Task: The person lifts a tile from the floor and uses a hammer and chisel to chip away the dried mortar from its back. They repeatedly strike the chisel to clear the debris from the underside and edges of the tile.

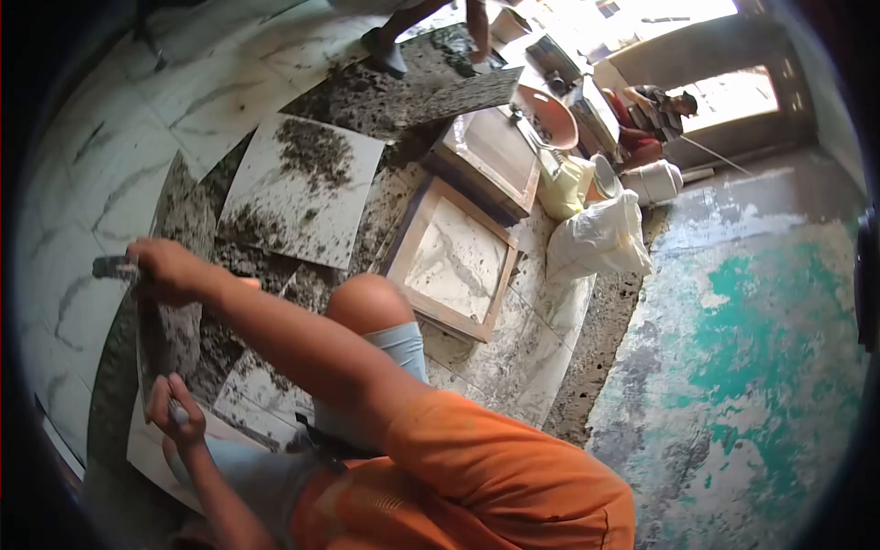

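Observation:
My right hand [174, 272] reaches out to the left and is closed around a dark, hammer-like tool [112, 267], whose blunt end juts past the fist. Below it, my left hand [176, 410] is closed on a short, pale handle [179, 415]; its far end is hidden. Between the hands lies a grey, mortar-smeared slab [170, 339], tilted against the floor. Just beyond is a white marbled tile [298, 188] with crumbs of dark mortar on it. My bent knee [368, 307] is close to my right forearm.
Wood-framed panels [456, 261] lie right of my knee. Behind them are a white sack [600, 236], an orange-brown basin [548, 117] and a bucket [653, 181]. A person's foot [385, 52] is on the mortar at the top; another person [655, 115] sits by the window. A peeling green wall [765, 339] rises at right.

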{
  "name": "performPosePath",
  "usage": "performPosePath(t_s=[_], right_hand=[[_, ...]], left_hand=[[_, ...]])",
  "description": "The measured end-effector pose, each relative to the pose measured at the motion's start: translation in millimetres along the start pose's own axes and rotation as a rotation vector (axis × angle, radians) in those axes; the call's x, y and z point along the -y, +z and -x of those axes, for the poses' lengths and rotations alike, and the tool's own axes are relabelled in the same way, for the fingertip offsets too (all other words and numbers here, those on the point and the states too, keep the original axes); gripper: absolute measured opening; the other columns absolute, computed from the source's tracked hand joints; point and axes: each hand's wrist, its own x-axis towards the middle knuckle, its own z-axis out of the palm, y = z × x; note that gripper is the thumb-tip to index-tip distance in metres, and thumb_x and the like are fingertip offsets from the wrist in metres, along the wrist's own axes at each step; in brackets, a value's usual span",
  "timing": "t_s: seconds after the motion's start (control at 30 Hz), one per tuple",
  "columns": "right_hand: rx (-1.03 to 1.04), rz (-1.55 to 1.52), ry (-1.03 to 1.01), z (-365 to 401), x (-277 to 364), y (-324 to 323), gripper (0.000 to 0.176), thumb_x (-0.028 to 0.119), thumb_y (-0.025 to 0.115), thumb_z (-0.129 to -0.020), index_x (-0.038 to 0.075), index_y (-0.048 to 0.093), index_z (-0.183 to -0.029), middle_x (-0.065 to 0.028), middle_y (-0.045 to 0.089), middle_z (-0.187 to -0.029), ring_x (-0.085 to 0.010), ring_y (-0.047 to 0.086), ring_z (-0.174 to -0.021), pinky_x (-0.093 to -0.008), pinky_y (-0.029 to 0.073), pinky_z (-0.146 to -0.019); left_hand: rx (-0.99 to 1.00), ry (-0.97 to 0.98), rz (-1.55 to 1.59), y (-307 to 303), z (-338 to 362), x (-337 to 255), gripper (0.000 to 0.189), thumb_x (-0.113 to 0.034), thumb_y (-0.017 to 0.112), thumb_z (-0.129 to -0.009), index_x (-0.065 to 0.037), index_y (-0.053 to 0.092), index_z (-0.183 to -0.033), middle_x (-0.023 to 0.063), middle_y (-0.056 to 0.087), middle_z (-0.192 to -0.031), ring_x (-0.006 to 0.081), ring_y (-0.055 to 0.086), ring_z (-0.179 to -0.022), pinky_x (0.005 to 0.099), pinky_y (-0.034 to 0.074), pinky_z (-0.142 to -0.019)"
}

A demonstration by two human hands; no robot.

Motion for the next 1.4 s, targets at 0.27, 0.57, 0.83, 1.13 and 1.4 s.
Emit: performPosePath(t_s=[0.27,0.57,0.83,1.13,1.4], right_hand=[[0.047,-0.038,0.057,6.7,11.4,-11.7,0.042,0.014,0.084,-0.067,0.004,0.060,-0.099,-0.0191,0.062,-0.098,-0.0452,0.063,-0.097,-0.0496,0.052,-0.083],[-0.283,0.475,0.465,129.4,-98.5,50.2,0.066,-0.002,0.061,-0.082,0.006,0.050,-0.147,-0.0258,0.049,-0.149,-0.0437,0.041,-0.143,-0.0458,0.033,-0.120],[-0.389,0.343,1.382,278.7,-40.3,50.3,0.038,0.021,0.069,-0.090,0.008,0.056,-0.123,-0.0254,0.070,-0.105,-0.0487,0.066,-0.101,-0.0546,0.049,-0.087],[-0.101,0.504,1.550,319.9,-71.4,67.0,0.039,0.021,0.069,-0.085,0.008,0.058,-0.121,-0.0221,0.067,-0.116,-0.0433,0.065,-0.110,-0.0532,0.050,-0.093],[-0.493,-0.505,0.636,115.1,-9.5,59.0,0.043,0.007,0.066,-0.087,0.004,0.061,-0.129,-0.0170,0.060,-0.125,-0.0306,0.060,-0.114,-0.0409,0.047,-0.103]], left_hand=[[-0.039,0.282,-0.363,-39.6,-120.9,-98.4,0.026,-0.015,0.058,-0.102,0.002,0.058,-0.083,0.0296,0.066,-0.114,0.0396,0.067,-0.099,0.0455,0.052,-0.081],[0.219,-0.138,-0.126,-5.0,-124.1,-32.2,0.026,-0.013,0.074,-0.076,0.000,0.072,-0.099,0.0264,0.065,-0.131,0.0430,0.067,-0.114,0.0456,0.055,-0.096],[0.382,-0.322,-0.275,-27.7,-136.9,31.9,0.052,-0.066,0.057,-0.096,-0.019,0.080,-0.102,0.0165,0.067,-0.133,0.0386,0.065,-0.119,0.0439,0.056,-0.092],[0.400,-0.410,-0.270,-35.6,-150.5,-14.5,0.049,-0.064,0.061,-0.094,-0.020,0.081,-0.102,0.0187,0.061,-0.143,0.0406,0.067,-0.116,0.0479,0.057,-0.090],[0.333,-0.394,-0.245,-34.6,-153.9,-16.3,0.040,-0.056,0.068,-0.090,-0.019,0.080,-0.098,0.0170,0.064,-0.137,0.0425,0.069,-0.108,0.0494,0.058,-0.087]])
